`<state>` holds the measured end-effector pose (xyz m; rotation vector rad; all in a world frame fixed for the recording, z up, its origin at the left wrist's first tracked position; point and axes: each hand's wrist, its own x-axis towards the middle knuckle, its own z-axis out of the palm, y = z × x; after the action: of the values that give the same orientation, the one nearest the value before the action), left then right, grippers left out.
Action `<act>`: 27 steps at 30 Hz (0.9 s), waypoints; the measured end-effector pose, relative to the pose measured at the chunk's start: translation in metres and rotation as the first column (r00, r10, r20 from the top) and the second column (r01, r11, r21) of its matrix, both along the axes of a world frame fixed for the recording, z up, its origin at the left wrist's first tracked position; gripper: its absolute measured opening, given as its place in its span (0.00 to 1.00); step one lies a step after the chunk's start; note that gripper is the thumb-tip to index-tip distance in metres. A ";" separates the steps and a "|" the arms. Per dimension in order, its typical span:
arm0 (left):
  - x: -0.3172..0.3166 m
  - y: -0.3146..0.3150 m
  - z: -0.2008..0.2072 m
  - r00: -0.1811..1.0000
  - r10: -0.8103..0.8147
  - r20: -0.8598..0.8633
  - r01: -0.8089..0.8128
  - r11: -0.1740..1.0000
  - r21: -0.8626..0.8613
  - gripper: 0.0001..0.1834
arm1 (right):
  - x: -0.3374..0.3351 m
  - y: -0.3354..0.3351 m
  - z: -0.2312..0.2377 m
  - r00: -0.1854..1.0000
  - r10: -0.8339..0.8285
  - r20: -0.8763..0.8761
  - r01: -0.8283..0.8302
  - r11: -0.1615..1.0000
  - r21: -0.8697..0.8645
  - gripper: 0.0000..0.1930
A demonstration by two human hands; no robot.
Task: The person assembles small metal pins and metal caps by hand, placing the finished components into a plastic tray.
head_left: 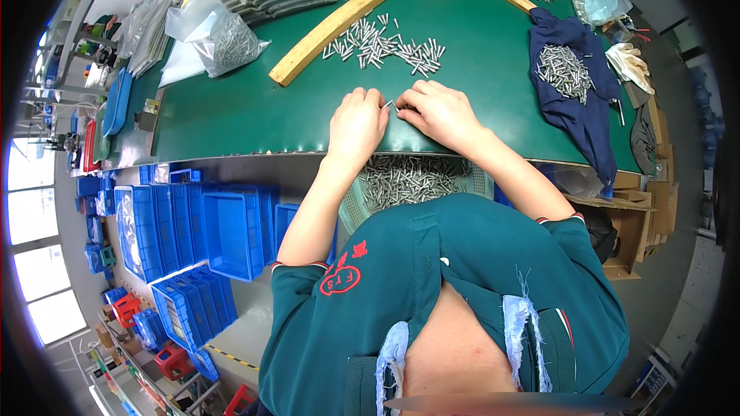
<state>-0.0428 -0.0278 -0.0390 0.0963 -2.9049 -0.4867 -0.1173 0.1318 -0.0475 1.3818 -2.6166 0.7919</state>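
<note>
Close together over the near part of the green table [254, 119], my left hand [358, 125] and my right hand [441, 112] are both closed in a pinch. A small silvery metal pin [387, 104] sticks out from the left fingertips. Another short metal piece shows at the right fingertips, meeting the first at an angle; most of it is hidden. Beyond my hands lies a loose heap of metal pins [370, 44], with a smaller cluster to its right. Below the table edge, near my lap, a pale green basket [352, 204] is full of similar pins.
Two wooden strips [347, 19] form an angle around the heap. On the right, a navy cloth [551, 112] bears more pins [564, 73], beside a glove [630, 65]. Plastic bags of parts [227, 42] stand far left. Blue crates [231, 235] are on the floor at left.
</note>
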 end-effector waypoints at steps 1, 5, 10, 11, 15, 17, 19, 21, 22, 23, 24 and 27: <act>0.001 0.000 0.000 1.000 0.006 0.029 -0.007 0.999 0.034 0.08 | 0.001 -0.001 -0.001 1.000 0.007 0.014 -0.007 1.000 -0.010 0.10; 0.008 -0.003 0.004 0.999 -0.040 0.029 0.038 0.997 0.068 0.07 | 0.003 -0.004 0.001 0.997 0.010 0.072 -0.004 0.997 -0.083 0.12; 0.005 -0.009 -0.002 0.986 -0.147 -0.075 0.152 0.986 0.068 0.06 | 0.003 -0.007 0.001 1.000 0.002 0.016 -0.002 1.000 0.000 0.13; 0.004 -0.008 -0.002 0.986 -0.148 -0.076 0.153 0.986 0.067 0.06 | 0.002 -0.006 0.002 1.000 0.002 0.022 -0.002 1.000 0.018 0.13; 0.003 -0.002 -0.003 0.989 -0.134 -0.060 0.144 0.969 0.200 0.06 | -0.002 -0.001 0.006 0.999 -0.006 0.049 0.003 0.998 0.066 0.12; 0.003 0.000 -0.003 0.989 -0.129 -0.073 0.143 0.964 0.226 0.05 | -0.003 0.002 0.007 0.996 0.006 0.089 -0.009 0.999 0.033 0.11; 0.004 0.002 -0.001 0.990 -0.121 -0.070 0.134 0.964 0.230 0.05 | -0.002 0.001 0.006 0.997 0.018 0.073 -0.017 1.000 -0.013 0.10; 0.005 0.003 -0.001 0.989 -0.119 -0.085 0.135 0.964 0.228 0.05 | -0.002 0.000 0.004 0.998 0.028 0.057 -0.025 0.998 -0.059 0.10; 0.006 0.004 -0.001 0.988 -0.118 -0.099 0.137 0.965 0.225 0.05 | -0.002 -0.001 0.002 0.999 0.041 0.021 -0.040 0.998 -0.042 0.10; 0.008 0.005 0.000 0.988 -0.119 -0.098 0.139 0.964 0.226 0.05 | -0.002 -0.001 0.001 0.998 0.055 -0.015 -0.056 0.998 -0.024 0.09; 0.011 0.007 0.002 0.991 -0.086 -0.099 0.111 0.953 0.281 0.05 | -0.002 0.000 0.001 0.998 0.055 -0.015 -0.055 0.998 -0.024 0.09; 0.027 0.014 0.007 0.998 -0.061 0.002 0.046 0.766 0.642 0.07 | -0.002 0.003 0.001 0.998 0.062 -0.015 -0.062 0.998 0.006 0.11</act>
<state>-0.0157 -0.0140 -0.0319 0.1140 -2.6193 -1.4834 -0.1190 0.1352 -0.0468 1.4714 -2.5787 0.7786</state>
